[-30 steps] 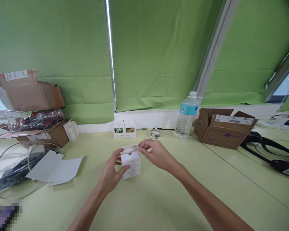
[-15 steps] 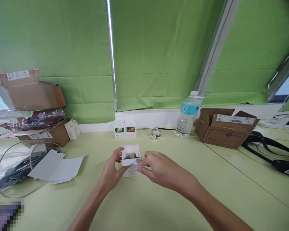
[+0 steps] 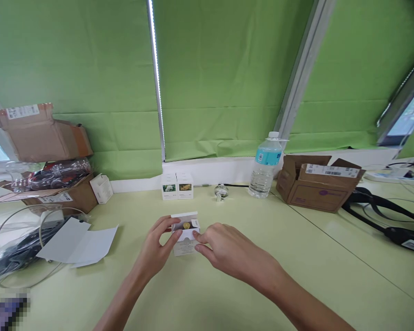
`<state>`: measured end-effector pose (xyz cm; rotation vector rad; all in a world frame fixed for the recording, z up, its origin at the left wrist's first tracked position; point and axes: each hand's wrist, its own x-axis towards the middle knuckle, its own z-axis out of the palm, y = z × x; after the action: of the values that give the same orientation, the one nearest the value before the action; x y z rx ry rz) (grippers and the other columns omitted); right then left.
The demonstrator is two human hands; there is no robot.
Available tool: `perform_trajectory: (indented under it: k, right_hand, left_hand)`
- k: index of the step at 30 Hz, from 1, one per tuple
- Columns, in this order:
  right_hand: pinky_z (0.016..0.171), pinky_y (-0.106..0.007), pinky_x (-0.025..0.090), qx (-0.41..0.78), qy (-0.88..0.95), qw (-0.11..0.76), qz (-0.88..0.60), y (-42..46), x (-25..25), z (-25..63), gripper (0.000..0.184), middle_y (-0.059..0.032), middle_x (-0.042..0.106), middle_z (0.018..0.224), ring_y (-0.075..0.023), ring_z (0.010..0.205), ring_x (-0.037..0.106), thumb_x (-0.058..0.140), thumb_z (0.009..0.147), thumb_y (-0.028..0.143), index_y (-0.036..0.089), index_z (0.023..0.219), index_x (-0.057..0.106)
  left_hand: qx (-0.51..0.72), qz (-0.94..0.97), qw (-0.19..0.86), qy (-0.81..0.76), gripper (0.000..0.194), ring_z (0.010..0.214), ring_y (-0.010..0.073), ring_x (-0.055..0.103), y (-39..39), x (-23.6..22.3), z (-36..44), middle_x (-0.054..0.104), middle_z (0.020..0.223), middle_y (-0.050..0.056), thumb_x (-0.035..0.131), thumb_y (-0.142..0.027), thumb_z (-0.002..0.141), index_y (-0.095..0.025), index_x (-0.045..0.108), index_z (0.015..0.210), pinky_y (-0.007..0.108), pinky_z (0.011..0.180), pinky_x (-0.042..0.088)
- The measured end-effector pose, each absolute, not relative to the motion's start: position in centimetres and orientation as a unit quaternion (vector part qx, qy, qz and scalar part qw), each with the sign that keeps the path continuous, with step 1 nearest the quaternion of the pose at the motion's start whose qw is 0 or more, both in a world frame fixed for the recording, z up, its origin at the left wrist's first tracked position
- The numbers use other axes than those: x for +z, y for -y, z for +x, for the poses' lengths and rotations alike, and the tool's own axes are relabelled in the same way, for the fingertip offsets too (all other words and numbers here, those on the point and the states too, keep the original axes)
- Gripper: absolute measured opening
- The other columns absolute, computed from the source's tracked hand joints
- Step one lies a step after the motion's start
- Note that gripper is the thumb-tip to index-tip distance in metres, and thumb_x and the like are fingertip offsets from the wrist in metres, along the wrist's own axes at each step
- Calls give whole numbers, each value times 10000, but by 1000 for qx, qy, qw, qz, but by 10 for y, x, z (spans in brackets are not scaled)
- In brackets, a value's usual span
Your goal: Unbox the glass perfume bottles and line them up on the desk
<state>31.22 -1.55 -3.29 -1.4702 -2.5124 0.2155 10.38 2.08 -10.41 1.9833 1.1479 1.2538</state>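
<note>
A small white box (image 3: 185,239) stands on the pale green table (image 3: 207,285) in front of me, its top flap lifted, with something round and yellowish showing inside. My left hand (image 3: 157,250) grips its left side, thumb and fingers wrapped round it. Fingers of my right hand (image 3: 227,250) pinch the box's front flap from the right.
Two small white boxes (image 3: 177,186) with pictures stand by the far wall, a small glass object (image 3: 221,191) and a water bottle (image 3: 264,165) to their right. Open cardboard boxes sit at right (image 3: 317,188) and left (image 3: 60,195). White sheets (image 3: 77,241) and black cables (image 3: 386,216) lie nearby.
My right hand dropped from the box's top to its front flap. The lid is now open and the inside of the box shows.
</note>
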Motion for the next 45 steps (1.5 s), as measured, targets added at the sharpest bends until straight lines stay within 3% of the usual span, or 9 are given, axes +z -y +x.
perform_trajectory:
  k: [4,8,16,23,27,32,37,41,45]
  right_hand:
    - [550,-278,263,44,864,163,-474,5,-39,305,373,-45,625,731,-173,666,551,402,955,341,207,731,668]
    - [598,-265,296,48,869,208,-446,-6,-44,298,304,-23,672,846,-177,778,586,387,970,303,237,900,675]
    - [526,-265,224,9,824,199,-531,-15,-38,308,404,-13,633,654,-141,577,528,387,967,339,203,665,619]
    - [513,-255,240,27,796,198,-571,-27,-52,305,179,3,657,683,-146,593,548,521,888,265,220,767,646]
    - [553,-251,282,7,835,211,-508,-28,-55,304,150,5,650,732,-149,672,568,542,876,203,223,777,652]
    - [625,-246,348,6,872,233,-430,-27,-55,306,236,-7,659,888,-146,778,591,484,896,134,244,895,693]
    - [693,-248,384,35,893,229,-385,-22,-53,305,308,0,685,984,-156,851,614,449,902,117,271,985,702]
    - [670,-255,376,25,882,224,-415,-20,-49,305,290,-5,694,932,-162,802,617,435,924,168,268,992,699]
    - [626,-264,352,13,845,223,-486,-23,-47,308,291,-25,688,843,-168,732,610,437,943,262,225,850,710]
  left_hand:
    - [454,731,265,-436,223,997,169,628,-23,-104,103,646,1102,28,522,-371,898,-254,599,1072,327,861,545]
    - [458,715,272,-454,231,881,158,655,-24,-103,99,677,956,0,598,-394,846,-236,548,1008,340,838,549]
    - [437,703,291,-479,285,859,167,645,-26,-108,98,662,941,-12,620,-443,817,-245,490,976,334,802,513]
    - [424,712,334,-449,249,798,134,644,-28,-110,92,648,940,-26,563,-427,856,-254,468,1007,300,780,509]
    - [416,721,319,-453,389,844,140,636,-30,-113,90,657,964,-33,686,-363,762,-268,444,1052,319,842,504]
    - [418,708,334,-462,603,907,157,644,-33,-122,93,689,998,-10,648,-322,788,-285,317,1290,329,855,501]
    - [313,738,327,-500,344,956,189,642,-32,-131,96,703,1034,-7,636,-296,785,-270,544,1115,288,800,489]
    - [311,743,305,-509,310,954,179,654,-29,-135,99,714,1026,-19,622,-274,797,-271,551,1099,253,778,473]
    - [299,758,211,-540,223,921,199,669,-28,-136,100,713,1028,3,580,-331,839,-256,543,1046,254,707,455]
